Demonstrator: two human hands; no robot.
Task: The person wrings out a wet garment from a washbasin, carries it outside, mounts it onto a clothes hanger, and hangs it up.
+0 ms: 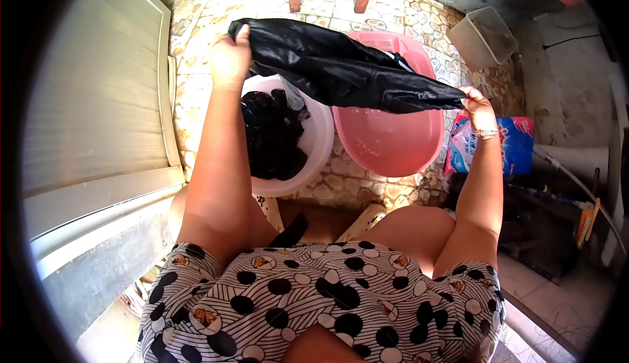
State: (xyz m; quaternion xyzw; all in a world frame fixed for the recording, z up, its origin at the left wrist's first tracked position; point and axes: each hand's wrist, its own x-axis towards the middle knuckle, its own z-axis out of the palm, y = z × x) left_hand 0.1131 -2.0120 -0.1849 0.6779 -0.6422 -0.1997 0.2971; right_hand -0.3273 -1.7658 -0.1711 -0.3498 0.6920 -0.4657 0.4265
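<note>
Your left hand (230, 60) and right hand (478, 109) are well apart, each closed on one end of a glossy black garment (354, 68), stretched between them above the two basins. Keep the pull even and both grips firm, as slick cloth like this could slide from your fingers. Hold its middle over the basins so that any drips land inside, not on the stone-patterned floor (341, 183).

Below, towards your left, the white basin (320, 143) holds a heap of dark clothes (272, 133). Just beside it, the pink basin (393, 143) shows pale specks inside; you can't tell how much water it has, and the garment hides part of its far end. A detergent bag (517, 145) lies near your right forearm.
</note>
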